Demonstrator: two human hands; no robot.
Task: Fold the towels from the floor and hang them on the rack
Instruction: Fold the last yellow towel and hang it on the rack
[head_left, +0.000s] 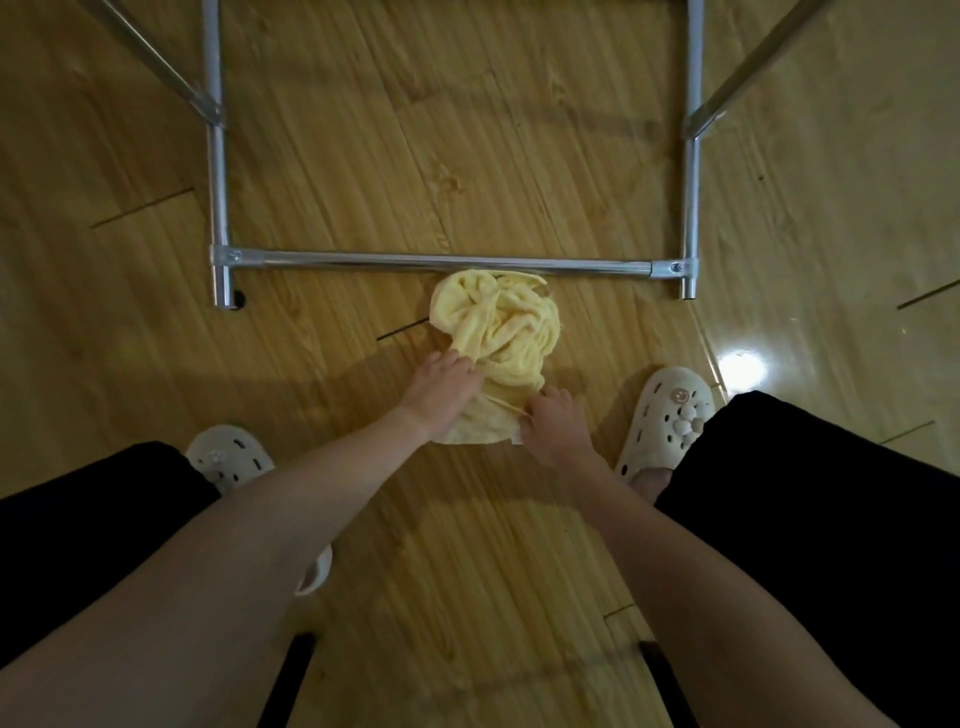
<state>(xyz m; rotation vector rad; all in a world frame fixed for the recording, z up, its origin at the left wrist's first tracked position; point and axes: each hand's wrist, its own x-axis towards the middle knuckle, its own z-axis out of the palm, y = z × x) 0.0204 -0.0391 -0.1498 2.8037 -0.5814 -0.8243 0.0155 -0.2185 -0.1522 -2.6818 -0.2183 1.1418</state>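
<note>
Crouching over the wooden floor (363, 156), I face the metal rack (441, 262), whose bottom bar lies across it. The crumpled yellow towel (498, 332) lies on the floor, its far edge touching that bar on my side. My left hand (441, 387) grips the bunched cloth; my right hand (553, 421) pinches the near edge. To do this well, I should find two corners, lift and shake it flat before folding. A small white tag (517, 440) at the hem shows no readable writing.
</note>
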